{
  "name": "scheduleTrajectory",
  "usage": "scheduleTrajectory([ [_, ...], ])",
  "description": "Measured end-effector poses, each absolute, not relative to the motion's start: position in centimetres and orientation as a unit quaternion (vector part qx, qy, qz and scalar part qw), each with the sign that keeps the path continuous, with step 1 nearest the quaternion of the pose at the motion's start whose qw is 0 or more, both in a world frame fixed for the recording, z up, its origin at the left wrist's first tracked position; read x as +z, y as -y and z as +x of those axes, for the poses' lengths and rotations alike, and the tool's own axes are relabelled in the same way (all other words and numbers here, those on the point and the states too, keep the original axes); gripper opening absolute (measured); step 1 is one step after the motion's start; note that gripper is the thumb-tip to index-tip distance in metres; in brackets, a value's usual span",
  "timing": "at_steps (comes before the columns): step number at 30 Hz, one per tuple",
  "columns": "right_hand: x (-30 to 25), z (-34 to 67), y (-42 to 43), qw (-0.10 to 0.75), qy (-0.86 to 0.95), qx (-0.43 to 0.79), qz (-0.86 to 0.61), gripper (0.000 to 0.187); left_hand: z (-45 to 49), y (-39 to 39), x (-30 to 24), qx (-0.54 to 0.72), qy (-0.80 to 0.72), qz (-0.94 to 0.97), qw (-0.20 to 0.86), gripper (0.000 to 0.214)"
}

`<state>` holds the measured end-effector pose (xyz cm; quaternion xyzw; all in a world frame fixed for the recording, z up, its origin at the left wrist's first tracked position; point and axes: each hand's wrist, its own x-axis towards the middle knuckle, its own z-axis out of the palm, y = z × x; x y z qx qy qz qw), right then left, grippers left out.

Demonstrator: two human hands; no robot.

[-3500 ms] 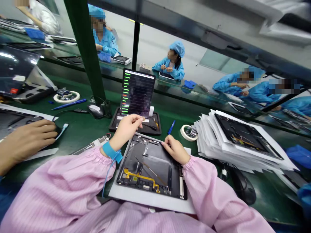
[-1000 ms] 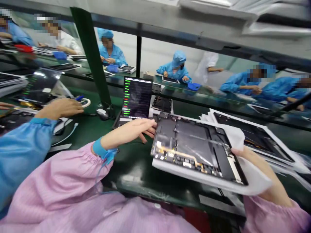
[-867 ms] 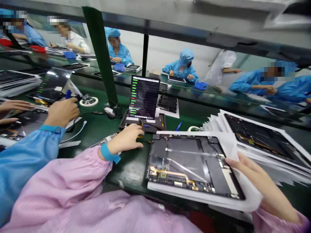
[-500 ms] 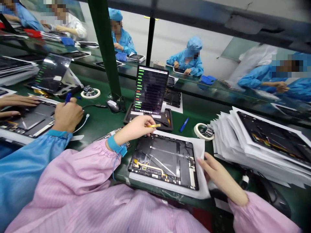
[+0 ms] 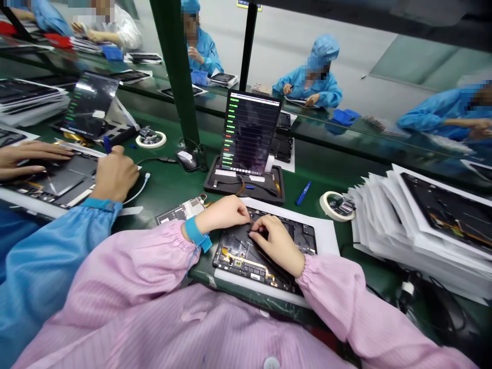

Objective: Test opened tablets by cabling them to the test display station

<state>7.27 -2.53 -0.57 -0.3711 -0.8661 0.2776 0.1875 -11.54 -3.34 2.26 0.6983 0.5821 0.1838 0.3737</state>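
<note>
An opened tablet housing [image 5: 238,246] lies on white sheets [image 5: 327,233] at the bench's front edge, its black inside facing up. Gold flex cable and small boards run along its near side. Over its upper left part, my left hand [image 5: 229,211] has its thumb and fingertips pinched together. My right hand [image 5: 277,241], reaching across from the right, brings closed fingertips right beside the left ones. Whatever small piece sits between the fingertips is too hidden to name. My right hand and sleeve cover the housing's lower right. A blue band [image 5: 195,231] circles my left wrist.
Behind the housing a lit screen [image 5: 249,136] stands in a black tray [image 5: 215,184]. A blue pen [image 5: 303,193] and a tape roll [image 5: 331,206] lie to its right, before a tall stack of housings and sheets [image 5: 384,215]. A co-worker's hand [image 5: 117,174] is at left.
My right hand has left the sheet's right edge and come over the housing to my left fingertips. My left hand has lowered to the housing; its gold strip no longer shows. The view shifted slightly.
</note>
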Motion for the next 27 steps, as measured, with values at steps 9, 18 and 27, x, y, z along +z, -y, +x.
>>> scheduleTrajectory([
  [9,-0.4,7.6,2.7,0.199,0.855,0.301,-0.372,0.010,-11.0,4.0,2.4,0.162,-0.586,0.706,0.364,0.023],
  [18,-0.5,7.7,2.6,0.202,0.852,0.309,-0.371,0.009,-10.8,4.3,2.5,0.150,-0.582,0.717,0.354,0.021],
  [27,-0.6,7.7,2.6,0.201,0.854,0.310,-0.367,0.009,-10.9,4.5,2.7,0.152,-0.576,0.713,0.370,0.021],
])
